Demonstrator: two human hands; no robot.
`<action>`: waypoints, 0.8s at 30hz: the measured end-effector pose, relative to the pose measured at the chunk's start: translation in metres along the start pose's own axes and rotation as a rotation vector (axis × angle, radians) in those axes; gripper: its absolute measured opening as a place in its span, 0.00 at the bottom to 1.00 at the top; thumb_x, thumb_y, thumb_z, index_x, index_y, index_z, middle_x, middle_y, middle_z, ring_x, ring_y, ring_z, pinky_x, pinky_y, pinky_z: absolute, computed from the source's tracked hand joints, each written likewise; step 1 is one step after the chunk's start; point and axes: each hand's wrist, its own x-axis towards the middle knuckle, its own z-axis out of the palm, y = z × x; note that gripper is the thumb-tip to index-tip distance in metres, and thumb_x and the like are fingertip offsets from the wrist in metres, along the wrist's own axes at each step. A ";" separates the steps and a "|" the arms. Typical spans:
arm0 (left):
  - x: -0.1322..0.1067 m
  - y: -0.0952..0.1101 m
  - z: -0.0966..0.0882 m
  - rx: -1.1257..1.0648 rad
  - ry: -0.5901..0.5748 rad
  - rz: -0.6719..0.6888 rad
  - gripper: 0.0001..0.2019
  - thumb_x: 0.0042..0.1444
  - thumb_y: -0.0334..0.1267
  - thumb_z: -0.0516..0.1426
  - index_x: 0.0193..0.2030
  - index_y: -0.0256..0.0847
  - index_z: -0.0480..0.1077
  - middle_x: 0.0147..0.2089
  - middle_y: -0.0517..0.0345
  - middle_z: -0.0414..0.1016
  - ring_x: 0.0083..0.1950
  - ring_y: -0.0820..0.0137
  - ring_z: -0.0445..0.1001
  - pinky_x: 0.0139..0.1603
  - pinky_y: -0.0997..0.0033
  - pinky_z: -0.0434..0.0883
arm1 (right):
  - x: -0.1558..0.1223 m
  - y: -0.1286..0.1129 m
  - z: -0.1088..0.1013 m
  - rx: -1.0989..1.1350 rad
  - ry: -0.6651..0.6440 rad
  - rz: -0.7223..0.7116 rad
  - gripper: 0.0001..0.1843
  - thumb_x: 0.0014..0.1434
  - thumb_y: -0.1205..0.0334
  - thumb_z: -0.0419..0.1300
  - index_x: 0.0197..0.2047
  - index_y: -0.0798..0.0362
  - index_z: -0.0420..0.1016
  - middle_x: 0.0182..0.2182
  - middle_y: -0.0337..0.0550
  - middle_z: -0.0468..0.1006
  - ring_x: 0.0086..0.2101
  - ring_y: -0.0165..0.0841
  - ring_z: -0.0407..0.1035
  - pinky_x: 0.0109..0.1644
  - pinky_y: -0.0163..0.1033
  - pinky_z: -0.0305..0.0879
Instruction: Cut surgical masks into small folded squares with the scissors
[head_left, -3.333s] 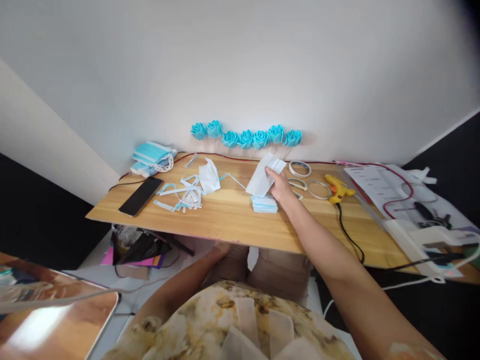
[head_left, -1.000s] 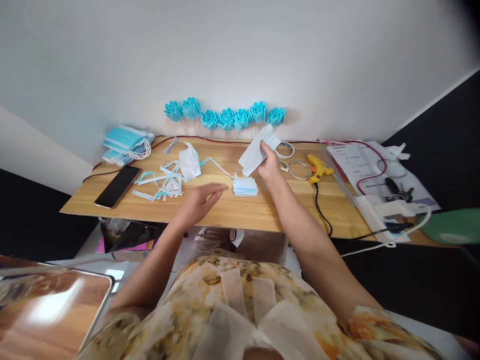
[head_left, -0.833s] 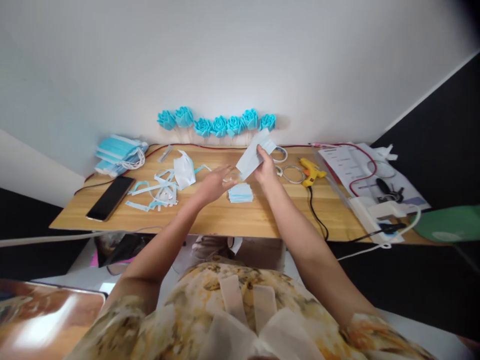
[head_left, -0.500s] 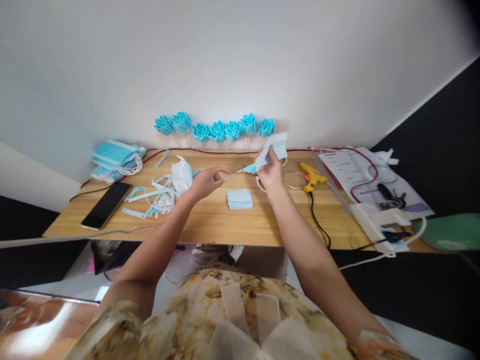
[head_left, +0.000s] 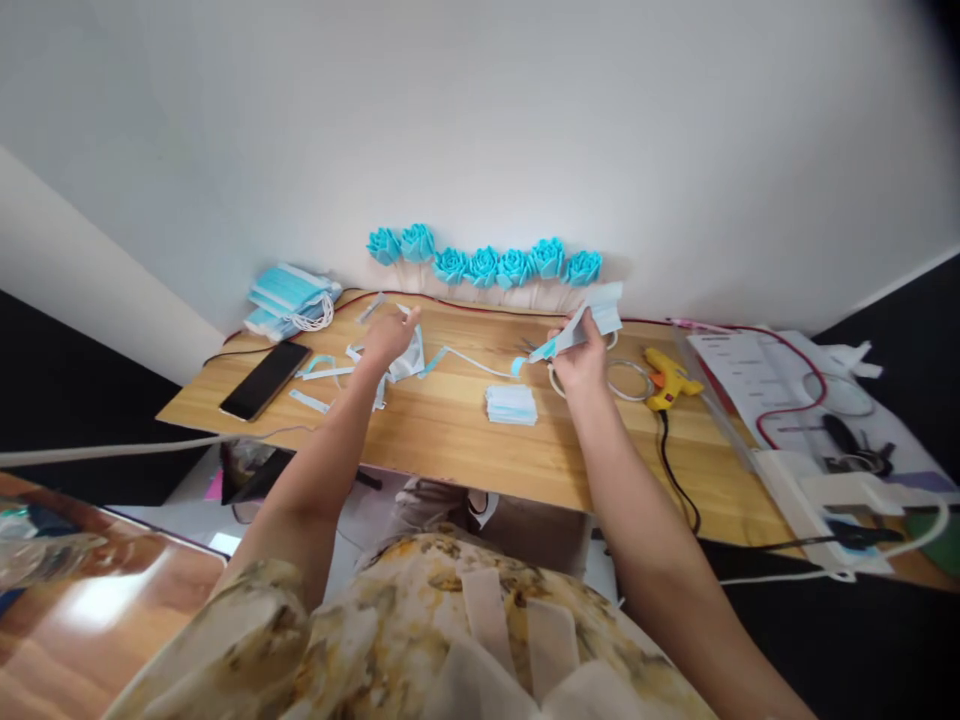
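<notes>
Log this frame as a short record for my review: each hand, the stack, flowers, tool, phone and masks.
Left hand: over a white sheet; grip unclear
Right hand: holding a pale blue sheet
Stack: pale folded pieces on the wooden table
Flowers: seven blue flowers, in a row by the wall
Tool: yellow glue gun, right of the right hand
Phone: dark phone, table's left side
Masks: blue masks, behind the phone

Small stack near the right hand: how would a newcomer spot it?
On the wooden table, in front of the blue flowers, find the right hand. Just left of it lies the stack, small and pale. Its neat rectangle sets it apart from the loose strips further left.
</notes>
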 end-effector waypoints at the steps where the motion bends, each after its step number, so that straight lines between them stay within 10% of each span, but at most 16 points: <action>1: 0.003 0.004 0.007 0.012 -0.015 -0.026 0.28 0.70 0.53 0.44 0.44 0.34 0.79 0.50 0.33 0.82 0.56 0.47 0.78 0.58 0.53 0.70 | -0.001 0.000 0.000 -0.018 -0.001 0.005 0.03 0.58 0.65 0.66 0.36 0.47 0.76 0.25 0.26 0.76 0.24 0.22 0.71 0.29 0.29 0.71; 5: 0.016 0.011 0.012 -0.078 0.031 -0.048 0.11 0.55 0.43 0.60 0.33 0.37 0.77 0.40 0.38 0.82 0.52 0.46 0.79 0.53 0.54 0.72 | 0.000 -0.001 -0.001 -0.059 -0.003 -0.012 0.06 0.55 0.63 0.69 0.35 0.46 0.76 0.25 0.25 0.77 0.24 0.23 0.71 0.30 0.29 0.71; 8: 0.019 0.015 -0.006 -0.571 0.095 0.055 0.10 0.51 0.41 0.59 0.35 0.38 0.77 0.35 0.48 0.80 0.45 0.53 0.80 0.47 0.59 0.73 | 0.001 -0.005 -0.002 -0.082 -0.002 -0.033 0.08 0.54 0.61 0.71 0.35 0.46 0.76 0.25 0.26 0.77 0.25 0.24 0.71 0.30 0.30 0.71; 13: 0.001 0.039 -0.028 -1.289 -0.238 0.334 0.21 0.50 0.48 0.62 0.47 0.35 0.77 0.39 0.49 0.82 0.44 0.58 0.80 0.46 0.62 0.77 | -0.015 -0.014 0.006 -0.165 -0.131 0.008 0.13 0.47 0.57 0.76 0.33 0.48 0.78 0.29 0.31 0.82 0.30 0.28 0.75 0.31 0.32 0.73; 19: -0.026 0.061 -0.033 -1.084 -0.463 0.468 0.22 0.55 0.54 0.64 0.49 0.39 0.77 0.41 0.52 0.80 0.40 0.64 0.78 0.43 0.67 0.75 | -0.040 -0.027 0.020 -0.394 -0.425 -0.007 0.21 0.43 0.51 0.77 0.42 0.47 0.84 0.49 0.42 0.86 0.48 0.40 0.79 0.41 0.40 0.78; 24: -0.036 0.078 -0.044 -0.856 -0.595 0.599 0.19 0.58 0.53 0.63 0.48 0.41 0.77 0.43 0.53 0.80 0.44 0.62 0.78 0.45 0.66 0.76 | -0.040 -0.028 0.020 -0.520 -0.458 0.040 0.22 0.41 0.52 0.79 0.39 0.50 0.84 0.42 0.41 0.87 0.40 0.38 0.80 0.44 0.40 0.77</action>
